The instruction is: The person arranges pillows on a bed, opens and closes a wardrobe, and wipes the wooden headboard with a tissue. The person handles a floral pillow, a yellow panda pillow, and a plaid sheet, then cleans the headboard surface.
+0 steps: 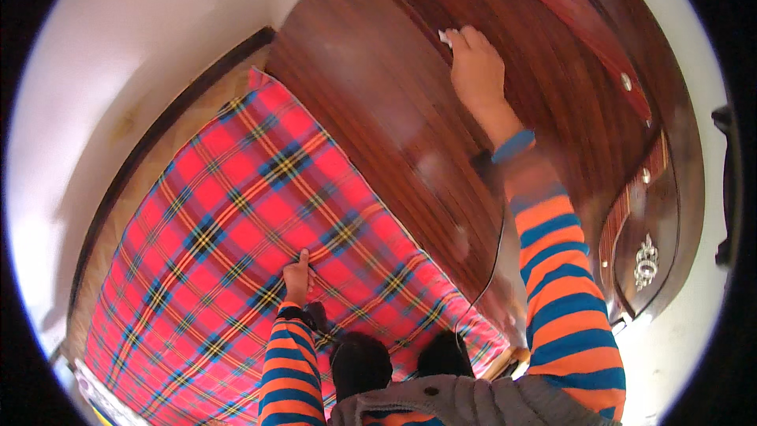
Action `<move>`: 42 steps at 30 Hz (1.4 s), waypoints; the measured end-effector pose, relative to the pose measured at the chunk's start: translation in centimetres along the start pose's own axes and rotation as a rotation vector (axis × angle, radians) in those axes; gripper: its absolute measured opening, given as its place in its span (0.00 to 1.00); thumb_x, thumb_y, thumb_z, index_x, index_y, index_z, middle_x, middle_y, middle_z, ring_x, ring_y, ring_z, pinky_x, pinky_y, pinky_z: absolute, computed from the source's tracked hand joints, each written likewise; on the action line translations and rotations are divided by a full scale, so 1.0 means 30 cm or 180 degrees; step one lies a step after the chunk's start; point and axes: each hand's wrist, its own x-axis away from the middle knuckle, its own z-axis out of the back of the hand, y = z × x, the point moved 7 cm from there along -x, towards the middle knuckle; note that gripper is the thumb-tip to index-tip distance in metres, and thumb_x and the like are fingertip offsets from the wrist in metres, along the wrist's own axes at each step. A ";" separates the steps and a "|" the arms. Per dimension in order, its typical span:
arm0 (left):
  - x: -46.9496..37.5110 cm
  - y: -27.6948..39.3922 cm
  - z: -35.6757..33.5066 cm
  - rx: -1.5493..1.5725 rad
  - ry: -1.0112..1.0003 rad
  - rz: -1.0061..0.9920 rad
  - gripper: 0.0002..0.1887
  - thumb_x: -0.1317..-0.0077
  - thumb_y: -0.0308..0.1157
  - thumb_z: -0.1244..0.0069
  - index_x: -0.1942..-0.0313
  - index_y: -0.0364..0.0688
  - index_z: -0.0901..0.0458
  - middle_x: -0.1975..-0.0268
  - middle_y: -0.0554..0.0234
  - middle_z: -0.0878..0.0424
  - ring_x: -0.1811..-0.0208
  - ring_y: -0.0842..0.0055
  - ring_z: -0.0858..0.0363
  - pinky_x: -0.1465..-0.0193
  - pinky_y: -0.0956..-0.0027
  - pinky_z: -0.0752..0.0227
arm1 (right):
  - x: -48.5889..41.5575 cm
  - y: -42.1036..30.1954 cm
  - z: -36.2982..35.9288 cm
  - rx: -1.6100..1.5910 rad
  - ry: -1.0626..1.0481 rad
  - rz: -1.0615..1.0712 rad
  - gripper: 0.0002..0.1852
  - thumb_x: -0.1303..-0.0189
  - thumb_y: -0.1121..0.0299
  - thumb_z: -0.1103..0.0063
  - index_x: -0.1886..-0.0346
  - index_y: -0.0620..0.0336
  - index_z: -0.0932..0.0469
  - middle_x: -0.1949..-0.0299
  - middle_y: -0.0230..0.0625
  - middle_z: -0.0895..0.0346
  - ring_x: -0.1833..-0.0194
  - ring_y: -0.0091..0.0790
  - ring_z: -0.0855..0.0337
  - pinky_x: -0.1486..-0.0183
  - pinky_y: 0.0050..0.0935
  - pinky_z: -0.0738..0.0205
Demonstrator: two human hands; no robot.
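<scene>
My right hand reaches far forward over a glossy dark wood-grain furniture surface. Pinched in its fingers is a small white piece of material, perhaps tissue or cloth, mostly covered by the hand. It is beside a raised ledge that runs across the wood. My left hand hangs low over a red plaid cloth, its thumb pointing forward and apart from the loosely curled fingers. Nothing shows in it. Whether it touches the cloth is unclear. A dark band circles that wrist.
A thin black cable hangs from my right wrist towards my body. Ornate silver-coloured metalwork decorates the furniture's right side. A white wall with a dark baseboard bounds the left. Two dark shapes, perhaps my feet, stand on the cloth.
</scene>
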 end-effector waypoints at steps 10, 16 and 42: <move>-0.010 -0.023 0.005 -0.0310 0.0407 0.0140 0.33 0.42 0.60 0.56 0.90 0.40 0.33 0.93 0.68 0.38 0.95 0.80 0.45 0.93 0.74 0.57 | 0.980 0.360 0.399 -0.0029 -0.0137 -0.1003 0.16 0.55 0.78 0.50 0.60 0.57 0.24 0.63 0.33 0.29 0.61 0.37 0.28 0.60 0.34 0.28; -0.010 -0.048 0.004 -0.0121 0.0364 -0.0135 0.27 0.40 0.57 0.55 0.81 0.41 0.30 0.88 0.69 0.34 0.90 0.82 0.40 0.90 0.79 0.50 | 1.610 0.604 0.571 -0.0133 -0.0592 -0.1476 0.19 0.60 0.75 0.46 0.59 0.55 0.24 0.63 0.35 0.29 0.62 0.40 0.27 0.58 0.36 0.29; 0.296 -0.295 0.046 -0.1121 -0.0915 0.1143 0.20 0.36 0.51 0.61 0.70 0.42 0.26 0.84 0.64 0.28 0.86 0.73 0.31 0.86 0.70 0.39 | 2.927 1.007 0.926 0.0201 -0.0475 -0.3016 0.13 0.54 0.78 0.50 0.62 0.56 0.26 0.65 0.42 0.29 0.61 0.47 0.29 0.58 0.40 0.32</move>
